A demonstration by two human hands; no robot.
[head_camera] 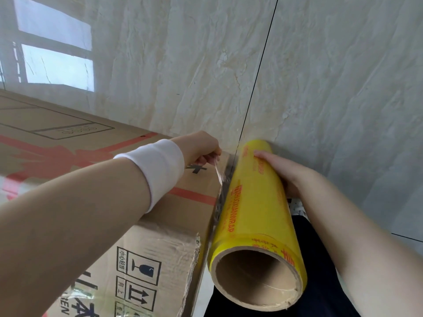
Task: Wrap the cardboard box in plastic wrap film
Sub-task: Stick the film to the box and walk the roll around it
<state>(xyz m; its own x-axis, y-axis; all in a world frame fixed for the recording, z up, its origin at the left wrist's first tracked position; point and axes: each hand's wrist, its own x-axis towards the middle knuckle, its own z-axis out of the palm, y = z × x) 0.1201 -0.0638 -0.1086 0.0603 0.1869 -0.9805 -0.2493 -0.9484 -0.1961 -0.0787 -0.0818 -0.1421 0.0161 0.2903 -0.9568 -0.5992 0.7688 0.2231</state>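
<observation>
A large cardboard box (68,138) with a red ribbon print fills the left of the view, and clear film shows over its lower side. A yellow roll of plastic wrap film (254,202) on a cardboard core stands tilted against the box's right edge. My left hand (201,147), with a white wristband on its wrist, pinches the loose clear film (219,173) near the box's top right corner. My right hand (281,170) grips the far upper part of the roll from the right, fingers curled over it.
Glossy marble floor tiles (320,76) with a dark grout line stretch beyond the box and roll, with a window reflected at the upper left. My dark trousers (320,259) show below the roll at the lower right.
</observation>
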